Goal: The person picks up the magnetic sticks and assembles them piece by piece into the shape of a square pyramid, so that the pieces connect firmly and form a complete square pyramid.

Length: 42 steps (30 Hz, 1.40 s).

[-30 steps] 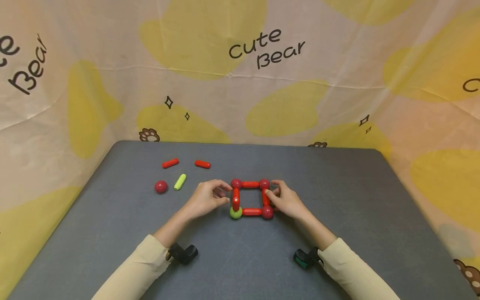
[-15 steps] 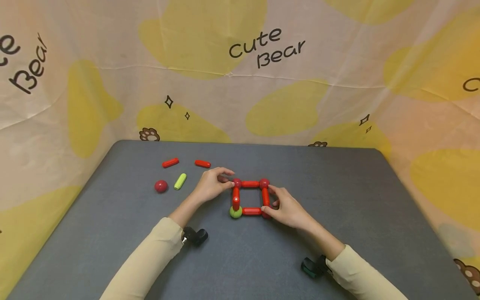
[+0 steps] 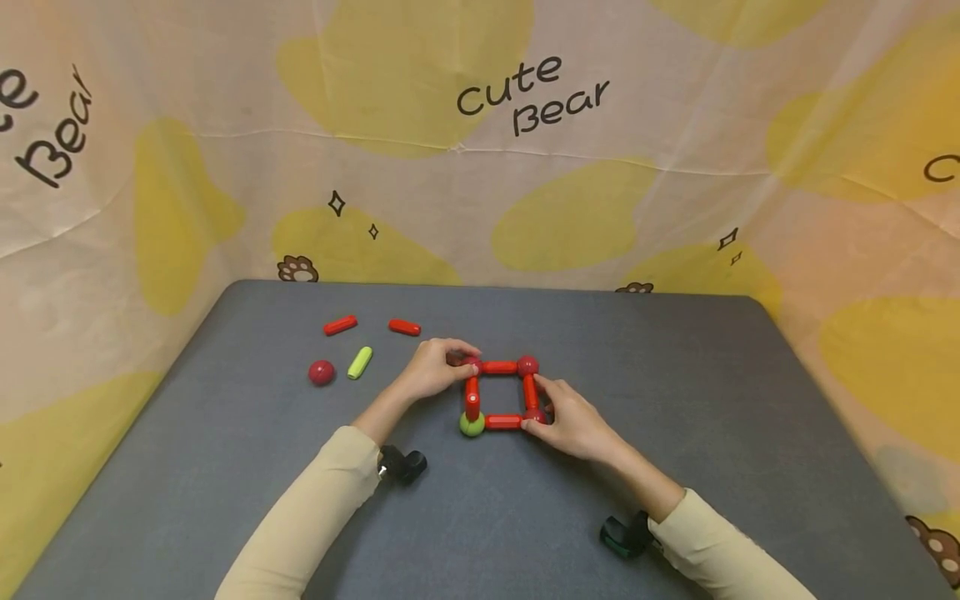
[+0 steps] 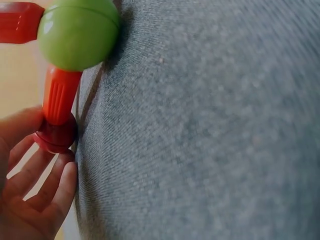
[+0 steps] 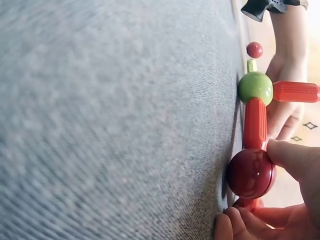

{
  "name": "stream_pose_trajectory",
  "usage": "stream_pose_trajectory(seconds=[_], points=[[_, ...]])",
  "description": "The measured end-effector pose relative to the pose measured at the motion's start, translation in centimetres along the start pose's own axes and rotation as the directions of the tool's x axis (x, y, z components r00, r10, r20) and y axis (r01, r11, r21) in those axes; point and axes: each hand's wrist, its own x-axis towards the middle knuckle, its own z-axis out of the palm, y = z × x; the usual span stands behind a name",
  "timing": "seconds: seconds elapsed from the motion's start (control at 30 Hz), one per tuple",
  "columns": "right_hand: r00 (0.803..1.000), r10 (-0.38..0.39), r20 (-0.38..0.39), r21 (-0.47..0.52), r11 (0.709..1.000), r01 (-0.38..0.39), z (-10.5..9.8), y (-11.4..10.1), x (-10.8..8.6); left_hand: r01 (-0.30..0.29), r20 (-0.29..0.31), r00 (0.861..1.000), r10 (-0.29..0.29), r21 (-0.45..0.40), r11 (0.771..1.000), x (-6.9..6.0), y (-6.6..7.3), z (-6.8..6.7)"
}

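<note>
Square frame [image 3: 503, 422] of red rods and balls is laid flat on the grey table [image 3: 480, 533], its near left corner formed by the green ball [image 3: 472, 426]. An upright red rod [image 5: 296, 92] is stood on top of the green ball. Straight beyond the green ball, the far left red ball [image 4: 56, 137] is gripped by the left hand [image 3: 433, 367], thumb and fingers spread only about as wide as the ball. Right of the green ball, the near right red ball [image 5: 251, 174] is held by the right hand [image 3: 570, 419], thumb on one side, fingers bent round the other; exact fingertip contact partly hidden. Diagonally across from the green ball, the far right red ball [image 3: 528, 366] is set. Left of and beyond the green ball, well apart, are scattered a loose red ball [image 3: 322, 372], a yellow-green rod [image 3: 360, 363] and two loose red rods [image 3: 405, 327]. Patterned cloth [image 3: 412, 192] printed "cute Bear" is hung well beyond the green ball.
</note>
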Motion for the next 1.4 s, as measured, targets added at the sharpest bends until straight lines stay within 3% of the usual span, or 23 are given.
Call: stream_pose_trajectory(seconds=[0.4, 0.73, 1.03, 1.4], points=[[0.995, -0.075, -0.063, 0.001, 0.997, 0.075, -0.6, 1.2, 0.8, 0.003, 0.005, 1.000, -0.003, 0.009, 1.000, -0.9, -0.3, -0.4], [0.993, -0.071, -0.097, 0.022, 0.997, 0.074, -0.8, 2.2, 2.0, -0.041, 0.005, 0.999, 0.041, 0.018, 0.999, -2.3, -0.2, -0.5], [0.995, -0.045, -0.091, 0.032, 0.998, 0.048, -0.9, 2.2, 2.7, -0.031, 0.036, 0.999, 0.030, 0.025, 0.999, -3.4, 0.0, -0.4], [0.989, -0.095, -0.112, 0.018, 0.995, 0.098, -0.8, 2.2, 3.4, -0.027, 0.033, 0.999, 0.026, 0.018, 0.999, -4.4, 0.2, -0.4]])
